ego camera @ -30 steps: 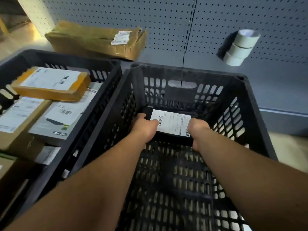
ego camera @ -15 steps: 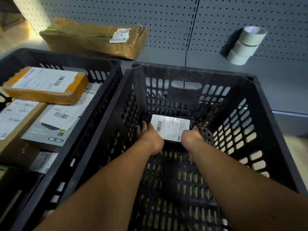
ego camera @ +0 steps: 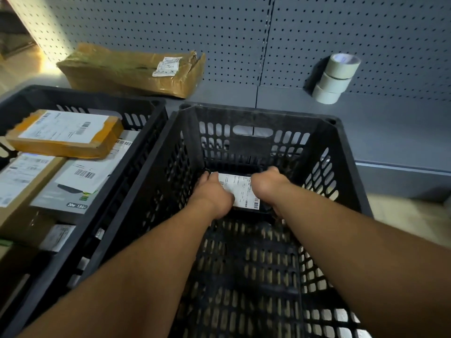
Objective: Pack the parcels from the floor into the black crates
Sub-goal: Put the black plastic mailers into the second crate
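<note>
We hold the flat black parcel with white label point(ego camera: 240, 191) by its ends, left hand point(ego camera: 214, 193) and right hand point(ego camera: 267, 186) fingers clamped on it at the slotted black plastic crate's point(ego camera: 256, 113) far end; it seems light and stiff.

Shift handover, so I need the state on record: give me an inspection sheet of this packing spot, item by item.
Surface: light floor, seen right of the crates.
Job's things: black parcel with white label, low at the far end of the right black crate; left black crate holds several labelled boxes, a tan taped box on top; crumpled brown parcel lies behind it against the wall.
Clutter: three tape rolls hung on the pegboard.
Grippers: left hand and right hand grip the black parcel's ends.
Cables: nothing seen.
Surroundings: grey pegboard wall.
</note>
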A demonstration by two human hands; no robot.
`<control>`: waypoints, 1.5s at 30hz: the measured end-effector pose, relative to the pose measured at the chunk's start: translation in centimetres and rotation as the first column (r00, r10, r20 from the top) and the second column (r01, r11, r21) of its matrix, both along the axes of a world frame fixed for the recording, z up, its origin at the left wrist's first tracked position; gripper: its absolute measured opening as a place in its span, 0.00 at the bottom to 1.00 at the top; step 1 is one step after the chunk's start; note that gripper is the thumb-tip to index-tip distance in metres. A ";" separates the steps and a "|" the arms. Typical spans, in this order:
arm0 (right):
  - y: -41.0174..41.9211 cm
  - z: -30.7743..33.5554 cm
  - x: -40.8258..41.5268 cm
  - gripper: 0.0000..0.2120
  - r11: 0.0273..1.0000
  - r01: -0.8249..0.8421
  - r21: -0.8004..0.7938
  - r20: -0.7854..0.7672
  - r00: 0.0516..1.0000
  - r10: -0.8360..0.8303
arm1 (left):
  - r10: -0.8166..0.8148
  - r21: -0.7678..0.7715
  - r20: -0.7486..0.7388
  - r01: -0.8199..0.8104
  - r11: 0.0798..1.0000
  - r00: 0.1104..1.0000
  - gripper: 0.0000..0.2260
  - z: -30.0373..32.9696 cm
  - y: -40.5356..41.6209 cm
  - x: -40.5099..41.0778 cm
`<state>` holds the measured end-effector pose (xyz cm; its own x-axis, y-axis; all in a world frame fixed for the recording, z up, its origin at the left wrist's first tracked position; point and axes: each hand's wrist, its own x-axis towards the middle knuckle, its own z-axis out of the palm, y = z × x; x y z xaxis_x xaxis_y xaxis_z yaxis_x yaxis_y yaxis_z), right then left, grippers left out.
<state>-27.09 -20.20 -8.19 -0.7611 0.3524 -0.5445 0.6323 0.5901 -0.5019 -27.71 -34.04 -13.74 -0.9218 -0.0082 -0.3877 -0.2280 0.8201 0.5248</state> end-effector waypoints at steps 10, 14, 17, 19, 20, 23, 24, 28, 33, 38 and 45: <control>4.5 11.4 3.9 0.26 0.972 -0.208 -0.107 -0.461 0.877 0.137 | 0.213 0.249 -0.265 -0.146 0.957 0.941 0.26 8.4 2.3 1.1; 11.1 13.8 6.3 0.24 0.986 -0.128 -0.103 -0.569 0.821 0.047 | 0.250 0.363 -0.371 -0.108 0.925 0.894 0.28 12.2 6.8 2.6; 16.7 13.4 8.3 0.24 0.995 -0.041 -0.092 -0.545 0.838 -0.016 | 0.220 0.443 -0.408 -0.019 0.896 0.886 0.25 14.4 10.8 3.9; 20.3 12.5 9.7 0.24 0.998 0.022 -0.062 -0.520 0.853 -0.052 | 0.188 0.456 -0.421 0.028 0.889 0.887 0.24 15.4 13.5 4.9; 22.0 12.1 10.5 0.24 0.998 0.051 -0.039 -0.509 0.858 -0.064 | 0.164 0.455 -0.427 0.055 0.889 0.889 0.24 15.8 14.9 5.6; 27.0 10.7 12.8 0.25 0.994 0.094 0.063 -0.468 0.882 -0.054 | 0.078 0.436 -0.451 0.143 0.889 0.889 0.25 16.7 18.6 7.6; 28.7 10.0 13.7 0.25 0.988 0.089 0.125 -0.444 0.896 -0.025 | 0.044 0.421 -0.458 0.174 0.890 0.888 0.25 16.7 19.8 8.1; 34.8 7.2 18.4 0.18 0.946 0.055 0.319 -0.317 0.947 0.052 | -0.099 0.409 -0.392 0.269 0.872 0.915 0.23 15.6 24.6 10.2; 42.8 6.6 22.1 0.20 0.898 0.077 0.434 -0.229 0.973 0.027 | -0.237 0.408 -0.210 0.305 0.860 0.949 0.24 13.4 31.7 12.8; 49.3 6.9 24.2 0.20 0.897 0.165 0.410 -0.191 0.977 -0.092 | -0.282 0.423 -0.088 0.292 0.858 0.955 0.24 10.8 38.0 15.2; 56.4 3.5 26.7 0.21 0.885 0.375 0.275 -0.245 0.918 -0.313 | -0.321 0.421 0.010 0.287 0.860 0.947 0.24 8.0 44.8 17.4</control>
